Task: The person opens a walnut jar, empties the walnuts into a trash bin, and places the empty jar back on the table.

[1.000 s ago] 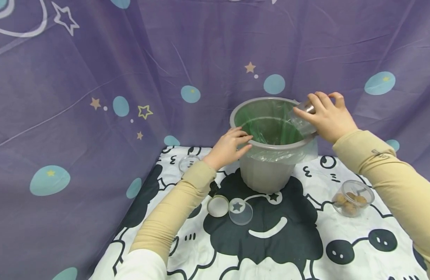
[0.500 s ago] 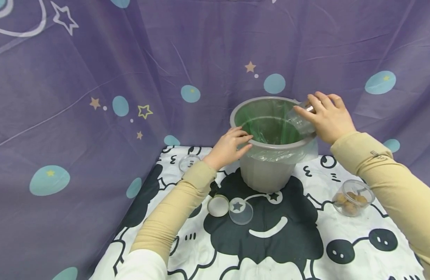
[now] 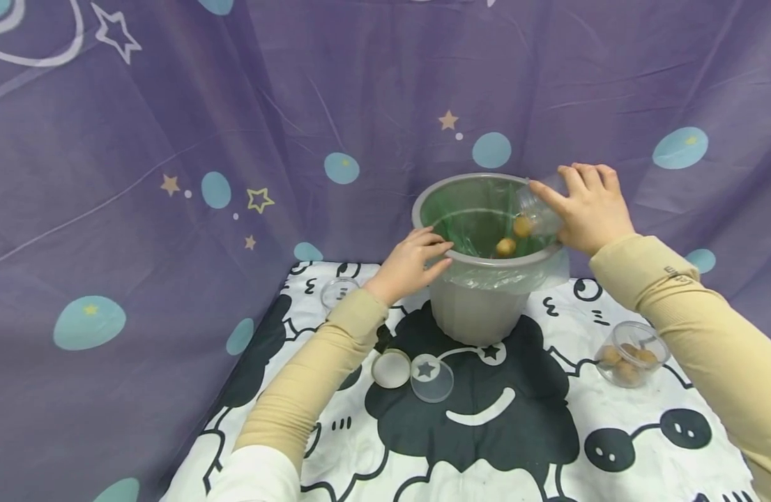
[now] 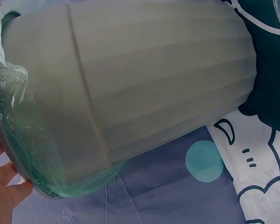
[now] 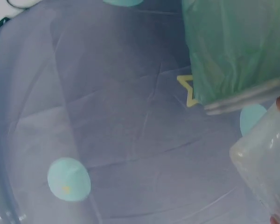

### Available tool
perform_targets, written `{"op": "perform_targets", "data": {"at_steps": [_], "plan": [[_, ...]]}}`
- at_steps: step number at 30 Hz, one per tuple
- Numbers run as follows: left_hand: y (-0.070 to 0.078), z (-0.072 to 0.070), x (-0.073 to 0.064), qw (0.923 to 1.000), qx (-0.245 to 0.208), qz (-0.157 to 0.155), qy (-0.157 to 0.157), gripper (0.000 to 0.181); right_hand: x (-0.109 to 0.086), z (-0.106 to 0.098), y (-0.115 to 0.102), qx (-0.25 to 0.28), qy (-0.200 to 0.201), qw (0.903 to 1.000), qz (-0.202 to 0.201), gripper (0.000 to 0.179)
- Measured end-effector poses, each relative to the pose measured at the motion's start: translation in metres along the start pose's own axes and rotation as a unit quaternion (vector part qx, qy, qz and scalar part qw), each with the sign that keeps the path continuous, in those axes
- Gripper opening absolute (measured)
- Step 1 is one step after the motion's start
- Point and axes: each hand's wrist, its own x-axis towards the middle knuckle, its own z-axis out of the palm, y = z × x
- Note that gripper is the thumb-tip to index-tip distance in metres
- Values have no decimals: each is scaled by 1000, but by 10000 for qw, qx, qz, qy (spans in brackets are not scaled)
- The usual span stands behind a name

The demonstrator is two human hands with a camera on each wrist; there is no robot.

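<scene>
A grey trash can [image 3: 479,310] with a thin green plastic bag [image 3: 445,226] lining it stands against the back curtain. My left hand [image 3: 407,265] grips its near-left rim; fingers [image 4: 2,175] also show on that rim in the left wrist view. Above the right side of the opening, my right hand [image 3: 589,209] holds a clear plastic jar [image 3: 547,208] tipped mouth-down toward the inside. One round tan ball [image 3: 506,247] is in the opening below the jar, and another [image 3: 523,226] is at its mouth. In the right wrist view the jar [image 5: 268,158] is only partly visible.
At the right stands another clear jar [image 3: 633,357] with several tan balls inside. A gold-rimmed lid [image 3: 391,369] and a clear lid [image 3: 433,383] lie before the trash can. A clear round piece [image 3: 339,291] sits behind my left forearm.
The jar in my right hand has tipped further, and two tan balls have appeared at its mouth and in the opening. My left hand has stayed on the rim.
</scene>
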Motion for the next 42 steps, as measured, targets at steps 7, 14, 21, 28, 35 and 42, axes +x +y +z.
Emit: {"op": "perform_targets", "data": {"at_steps": [7, 14, 21, 28, 35, 42], "plan": [[-1, 1, -1, 10000, -19, 4, 12, 36, -1, 2, -3, 60, -106, 9999, 24, 90], [0, 0, -2, 10000, -57, 26, 52, 36, -3, 1, -4, 58, -125, 9999, 8, 92], [0, 0, -3, 9999, -98, 15, 54, 36, -8, -3, -3, 240, -188, 9984, 478, 87], [0, -2, -4, 9999, -110, -1, 51, 36, -19, -3, 1, 619, 379, 9924, 992, 86], [1, -2, -4, 9999, -120, -42, 25, 36, -26, -6, 0, 1345, 836, 9733, 1662, 87], [2, -3, -4, 9999, -120, -72, 27, 36, -32, -10, -2, 1984, 796, 9450, 2475, 97]]}}
